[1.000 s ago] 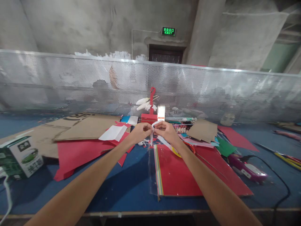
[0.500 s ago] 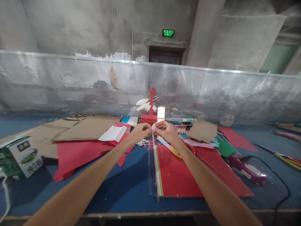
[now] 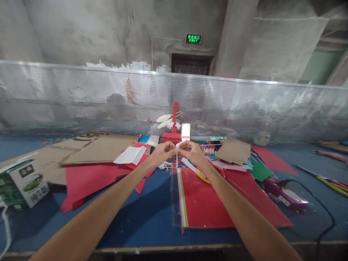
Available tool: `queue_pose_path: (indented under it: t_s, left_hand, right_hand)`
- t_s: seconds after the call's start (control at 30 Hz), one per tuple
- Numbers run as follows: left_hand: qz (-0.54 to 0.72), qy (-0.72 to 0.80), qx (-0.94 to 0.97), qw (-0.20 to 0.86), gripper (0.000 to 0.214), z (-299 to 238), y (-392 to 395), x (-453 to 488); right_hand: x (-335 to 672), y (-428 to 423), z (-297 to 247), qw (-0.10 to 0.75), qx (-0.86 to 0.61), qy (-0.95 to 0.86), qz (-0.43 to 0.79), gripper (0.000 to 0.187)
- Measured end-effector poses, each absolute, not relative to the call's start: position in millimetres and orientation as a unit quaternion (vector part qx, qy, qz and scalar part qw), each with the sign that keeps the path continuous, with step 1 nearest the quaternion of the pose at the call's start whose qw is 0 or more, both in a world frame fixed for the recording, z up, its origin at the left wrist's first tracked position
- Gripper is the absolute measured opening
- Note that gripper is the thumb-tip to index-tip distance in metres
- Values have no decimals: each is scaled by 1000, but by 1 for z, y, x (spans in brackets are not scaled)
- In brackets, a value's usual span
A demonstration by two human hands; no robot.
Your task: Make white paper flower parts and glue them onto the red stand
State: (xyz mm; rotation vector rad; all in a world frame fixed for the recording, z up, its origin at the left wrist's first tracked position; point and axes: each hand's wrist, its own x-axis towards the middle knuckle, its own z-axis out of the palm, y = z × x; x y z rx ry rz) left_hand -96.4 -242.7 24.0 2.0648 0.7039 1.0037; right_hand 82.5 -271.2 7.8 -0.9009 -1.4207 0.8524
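Observation:
My left hand (image 3: 164,151) and my right hand (image 3: 190,149) meet in the middle of the view, both closed in a pinch on a narrow white paper strip (image 3: 177,159). One end of the strip hangs down between the fingertips; its upper part curls above them, partly hidden by the fingers. Under my right forearm lies a stack of red paper sheets (image 3: 206,206) with coloured edges, in a clear sleeve. Yellow-handled scissors (image 3: 202,176) lie partly hidden under that wrist. Another white strip (image 3: 190,165) rests just below my right hand.
Behind my hands stands a red box with a tall handle (image 3: 172,137), white feather-like pieces beside it. Cardboard sheets (image 3: 92,148), red paper (image 3: 89,181) and a green-white carton (image 3: 25,183) lie left. A purple device with a cable (image 3: 285,195) sits right. A perforated metal screen (image 3: 54,98) stands behind.
My hands have drawn slightly closer together on the white strip, and my left fingertips now reach it. The view has shifted a little; the other things stay put.

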Motion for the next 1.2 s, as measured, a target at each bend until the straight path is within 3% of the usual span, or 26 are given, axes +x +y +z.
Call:
queue_pose_path:
  t_s: [0.27,0.6,0.73,1.0,1.2]
  left_hand:
    - [399,306,793,342,21,15,-227,-98]
    - [398,359,825,178,14,8,-213,-107]
    - [459,380,771,226,10,13,-202,-116]
    - [612,399,584,352,25,22,-191,-133]
    - [619,371,576,383,24,18,-189,-135]
  right_hand:
    - [85,-270,7,560,-416,-639,326,16]
    - [91,-270,8,543,-461,-670,207,8]
    - [99,-267,9,572,-466,-643,206,11]
    - [109,-262,19,727,-392,-465,319,24]
    - [125,-262,26,755,-377,-422,331,30]
